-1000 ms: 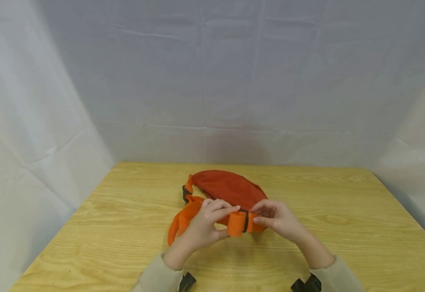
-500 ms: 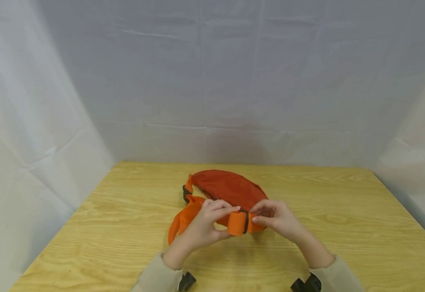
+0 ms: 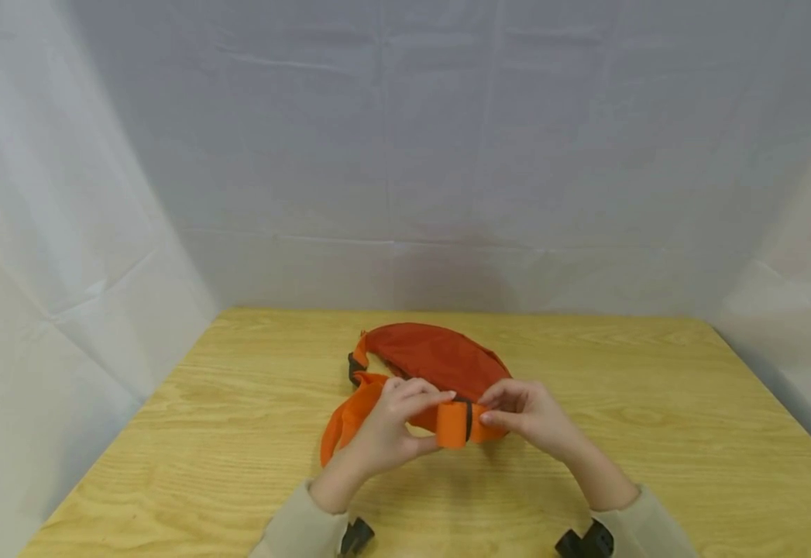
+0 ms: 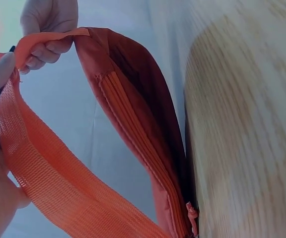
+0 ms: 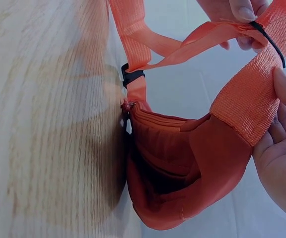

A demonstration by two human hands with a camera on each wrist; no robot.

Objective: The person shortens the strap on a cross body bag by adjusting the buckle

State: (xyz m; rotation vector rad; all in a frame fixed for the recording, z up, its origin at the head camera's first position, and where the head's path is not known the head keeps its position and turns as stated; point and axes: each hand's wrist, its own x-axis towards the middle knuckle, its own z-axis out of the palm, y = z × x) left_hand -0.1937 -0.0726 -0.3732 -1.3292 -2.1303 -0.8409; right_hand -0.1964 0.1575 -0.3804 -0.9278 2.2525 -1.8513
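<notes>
A red waist bag (image 3: 440,358) with an orange webbing strap (image 3: 451,425) rests on the table, its near end lifted. My left hand (image 3: 401,426) pinches the strap at the black slider buckle (image 3: 469,421), where the webbing makes a loop. Just right of the slider, my right hand (image 3: 527,418) pinches the strap close to the bag's end. In the right wrist view the slider (image 5: 269,39) sits across the webbing between both hands. The bag's zipper (image 4: 138,148) shows along its edge in the left wrist view.
A black side-release buckle (image 3: 356,369) joins the strap at the bag's far left end. A slack fold of strap (image 3: 342,422) lies left of my left hand. The wooden table (image 3: 656,403) is bounded by white sheeting (image 3: 405,155) at the back and sides.
The strap loop and slider have tilted and shifted very slightly between my fingers. Both hands keep the same hold, and the bag stays in place.
</notes>
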